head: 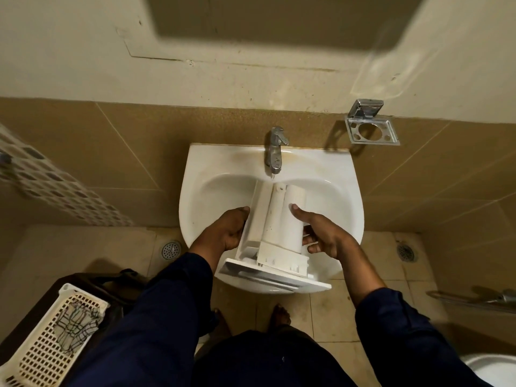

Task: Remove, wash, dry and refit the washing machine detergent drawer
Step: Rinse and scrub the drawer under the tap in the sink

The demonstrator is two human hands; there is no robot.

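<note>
Scuffed cream painted plaster wall point(279, 88) fills the upper part, with a dark rectangular shape point(279, 18) overhanging at the top. Below run large tan glazed wall tiles point(111, 141), crossed on the left by a band of small grey-and-white mosaic tiles point(50, 180). A white ceramic wash basin point(212, 166) is fixed to them, a chrome lever tap point(275, 149) at its back. To the right, a chrome wall holder with round holes point(371, 129) casts a hard shadow leftward. The stained beige floor tiles point(329, 311) carry a round metal drain on the left point(171, 250) and another on the right point(406, 252). A white plastic lattice basket point(55, 331) stands lower left.
</note>
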